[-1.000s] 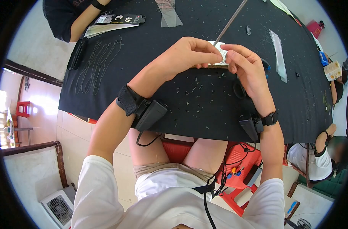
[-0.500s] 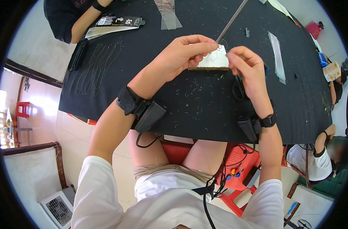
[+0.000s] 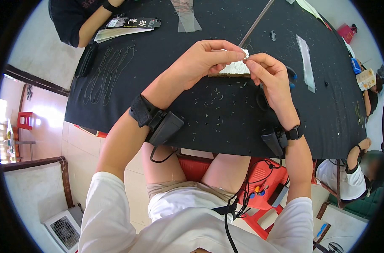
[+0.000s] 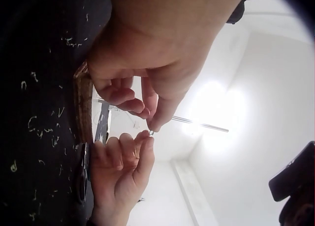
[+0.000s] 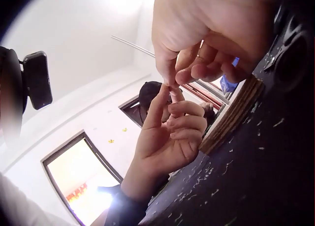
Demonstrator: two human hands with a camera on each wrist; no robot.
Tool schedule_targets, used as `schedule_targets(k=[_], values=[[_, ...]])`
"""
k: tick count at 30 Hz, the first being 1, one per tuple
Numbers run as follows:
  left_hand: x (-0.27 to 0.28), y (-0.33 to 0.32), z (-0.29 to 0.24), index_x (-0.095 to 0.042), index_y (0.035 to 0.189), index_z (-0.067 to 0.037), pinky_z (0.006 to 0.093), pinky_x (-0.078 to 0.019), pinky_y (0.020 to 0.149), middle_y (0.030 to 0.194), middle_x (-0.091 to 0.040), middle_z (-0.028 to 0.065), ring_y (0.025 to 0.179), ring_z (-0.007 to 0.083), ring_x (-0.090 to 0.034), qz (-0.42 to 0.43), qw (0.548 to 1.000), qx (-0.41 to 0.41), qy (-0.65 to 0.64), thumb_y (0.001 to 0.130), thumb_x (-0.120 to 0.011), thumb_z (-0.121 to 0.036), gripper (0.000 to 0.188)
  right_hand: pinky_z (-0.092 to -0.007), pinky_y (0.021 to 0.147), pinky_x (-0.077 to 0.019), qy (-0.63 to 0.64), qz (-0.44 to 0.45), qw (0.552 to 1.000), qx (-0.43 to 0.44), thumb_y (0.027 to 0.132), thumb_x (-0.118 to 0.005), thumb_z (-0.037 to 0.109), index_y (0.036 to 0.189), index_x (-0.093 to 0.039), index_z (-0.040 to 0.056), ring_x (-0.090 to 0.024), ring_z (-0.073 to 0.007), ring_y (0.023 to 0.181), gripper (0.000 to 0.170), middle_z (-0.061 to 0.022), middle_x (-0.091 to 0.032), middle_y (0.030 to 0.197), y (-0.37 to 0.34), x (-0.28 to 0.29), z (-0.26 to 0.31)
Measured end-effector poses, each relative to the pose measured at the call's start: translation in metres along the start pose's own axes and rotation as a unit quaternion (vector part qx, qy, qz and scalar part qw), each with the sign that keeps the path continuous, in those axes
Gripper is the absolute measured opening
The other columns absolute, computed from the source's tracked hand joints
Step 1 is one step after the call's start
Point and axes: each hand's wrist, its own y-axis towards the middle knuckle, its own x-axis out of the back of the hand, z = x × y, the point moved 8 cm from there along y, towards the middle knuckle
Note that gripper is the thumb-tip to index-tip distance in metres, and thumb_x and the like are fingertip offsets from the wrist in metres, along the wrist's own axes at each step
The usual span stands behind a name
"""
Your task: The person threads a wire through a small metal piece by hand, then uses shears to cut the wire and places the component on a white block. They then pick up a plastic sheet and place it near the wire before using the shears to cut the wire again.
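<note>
Over a white-topped block (image 3: 232, 68) with a brown edge, my two hands meet fingertip to fingertip. Thumb and forefinger of the left hand (image 3: 206, 61) pinch a thin line, its other fingers curled beneath. My right hand (image 3: 274, 82) pinches at the same spot from the right. A tiny glinting loop of the line (image 4: 151, 133) shows between the fingertips in the left wrist view; I cannot tell what is knotted there. Just behind the fingers, a thin metal rod (image 3: 256, 24) slants up and away. Black-handled scissors (image 3: 262, 100) lie partly under the right hand.
Short thread clippings (image 3: 217, 99) litter the black tablecloth. Long thin lines (image 3: 107, 76) lie at the left beside a black case (image 3: 85, 60). Clear plastic strips (image 3: 306, 63) and a blue-handled tool (image 3: 291, 75) are on the right. Another person's arm (image 3: 93, 27) rests at the far left.
The hands were close a second ago, drew slightly apart, then came together again at the fingertips. More of the white block shows now than in the first frame.
</note>
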Motion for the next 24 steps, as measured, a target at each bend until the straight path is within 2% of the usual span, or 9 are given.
schedule_targets(k=[24], values=[[0.0009,0.0006,-0.0002,-0.064,0.094,-0.006,0.0153,-0.0301,0.047,0.065,-0.051,-0.0031,0.054,0.0026,-0.040,0.003,1.000,-0.001,0.005,0.081,-0.062,-0.018,0.018,-0.0151,0.049,-0.0351,-0.037,-0.005,0.999,0.013,0.082,-0.060,0.020,0.090,-0.062,0.0051,-0.049,-0.0019,0.058,0.016,0.0025,-0.056,0.067,-0.0007,0.0029,0.0054]])
